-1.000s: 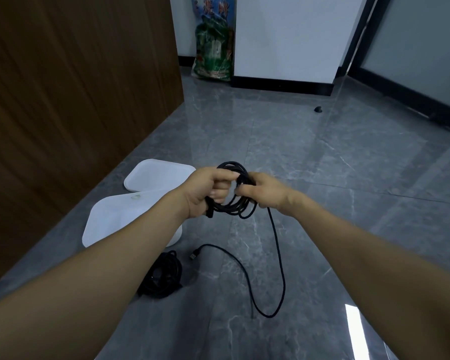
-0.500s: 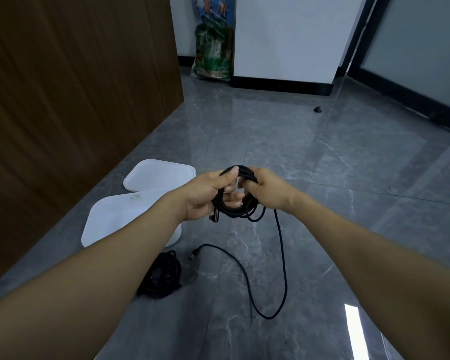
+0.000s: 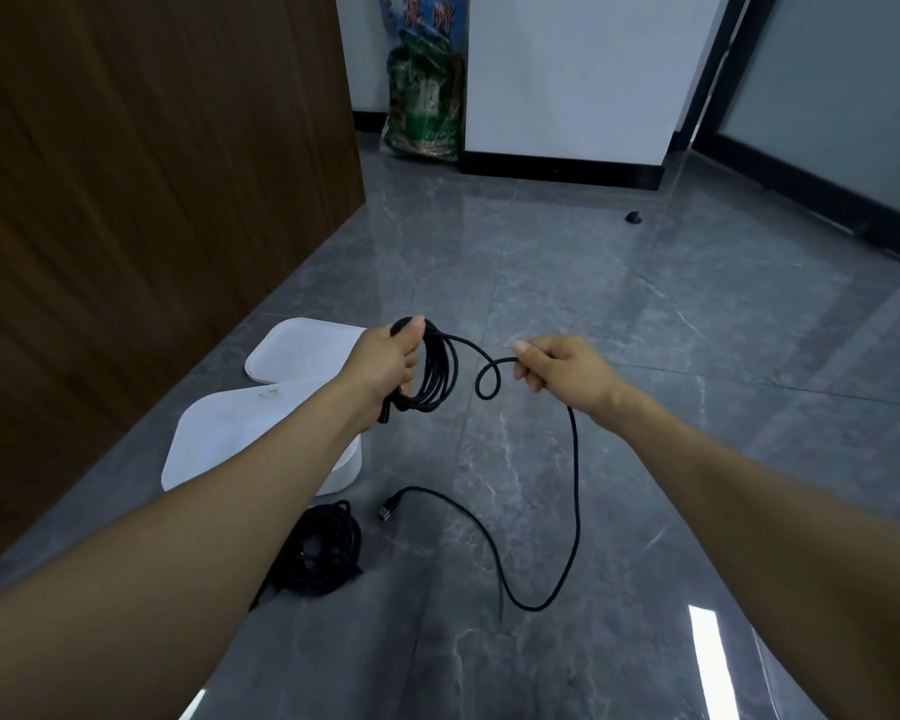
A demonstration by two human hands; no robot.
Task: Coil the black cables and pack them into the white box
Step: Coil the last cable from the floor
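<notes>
Left hand (image 3: 385, 363) grips coiled black cable (image 3: 440, 376); right hand (image 3: 559, 368) pinches its loose strand; white box (image 3: 349, 467) below.

black cables: 2, one part-coiled (image 3: 440, 374) held up, one coiled bundle (image 3: 323, 556) on floor | white boxes: 1 (image 3: 214, 449) | white lids: 1 (image 3: 302, 350) far of box | hands: 2, left (image 3: 385, 363), right (image 3: 562, 368) | green sacks: 1 (image 3: 423, 80) far

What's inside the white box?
The white box has its flat lid on top, so nothing inside shows. The left arm also covers part of it.
</notes>
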